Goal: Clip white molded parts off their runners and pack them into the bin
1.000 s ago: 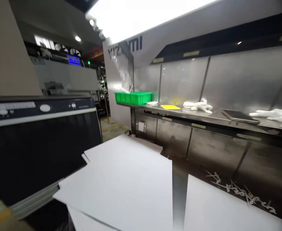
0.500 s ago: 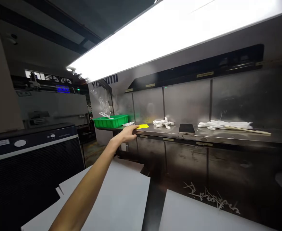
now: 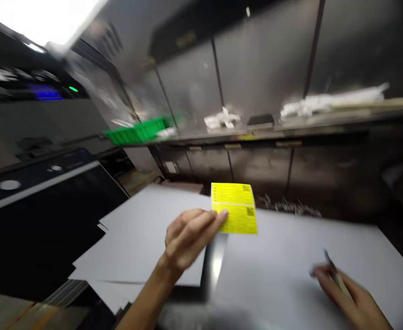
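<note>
My left hand [image 3: 190, 236] pinches the lower left edge of a yellow printed label sheet [image 3: 235, 219], holding it up above the gap between two stacks of white sheets. At the lower right, my right hand [image 3: 347, 291] is closed around a slim pen-like tool [image 3: 337, 275], over the right white sheet [image 3: 273, 256]. Motion blurs that hand, and the tool's exact kind cannot be made out. The left white sheets [image 3: 146, 233] lie unevenly stacked beneath my left forearm.
A metal shelf [image 3: 194, 135] runs across the back, bearing a green bin [image 3: 137, 133], a crumpled white glove [image 3: 222, 120], a dark phone [image 3: 261, 121] and more white cloth [image 3: 311, 105]. Thin scraps [image 3: 294, 207] lie behind the right sheet. A black machine [image 3: 50, 215] stands at left.
My left hand has lifted the yellow sheet off the shelf and brought it nearer, over the white sheets. My right hand has come into view with the pen-like tool. The view has tilted downward.
</note>
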Demonstrator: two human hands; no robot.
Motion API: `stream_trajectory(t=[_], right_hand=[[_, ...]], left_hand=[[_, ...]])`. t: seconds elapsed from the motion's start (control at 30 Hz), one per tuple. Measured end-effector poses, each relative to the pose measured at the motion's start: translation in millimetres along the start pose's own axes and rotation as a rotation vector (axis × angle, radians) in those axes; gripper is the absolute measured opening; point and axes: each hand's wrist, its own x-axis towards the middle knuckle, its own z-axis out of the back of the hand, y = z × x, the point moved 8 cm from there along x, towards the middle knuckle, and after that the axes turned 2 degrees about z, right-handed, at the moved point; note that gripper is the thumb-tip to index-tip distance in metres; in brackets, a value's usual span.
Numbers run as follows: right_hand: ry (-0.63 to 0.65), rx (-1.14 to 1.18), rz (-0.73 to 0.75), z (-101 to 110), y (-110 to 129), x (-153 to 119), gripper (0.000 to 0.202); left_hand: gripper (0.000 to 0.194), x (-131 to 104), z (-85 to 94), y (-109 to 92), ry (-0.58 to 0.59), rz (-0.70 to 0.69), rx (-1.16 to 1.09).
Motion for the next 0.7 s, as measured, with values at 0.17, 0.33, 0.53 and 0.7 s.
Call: stream_trajectory(t=[0.17,0.33,0.53,0.7], right_hand=[[0.38,0.489,-0.038,-18,13,-19,0.041],[0.405,0.528,0.089,-12,36,-17,0.03],[0.383,0.508,0.076,-10,29,-9,0.021],[0.359,0.486,0.087,-7,30,-7,0.017]], left_hand=[[0.041,-23,-24.5,-110,0.135,0.079,-0.307],[0.052,-48,-60.5,-116,0.137,0.037,-0.426],[0.066,-66,-81.7,-107,0.192,0.002,-0.462],[0.068,-87,-96.7,-100,0.356,0.111,-0.536]])
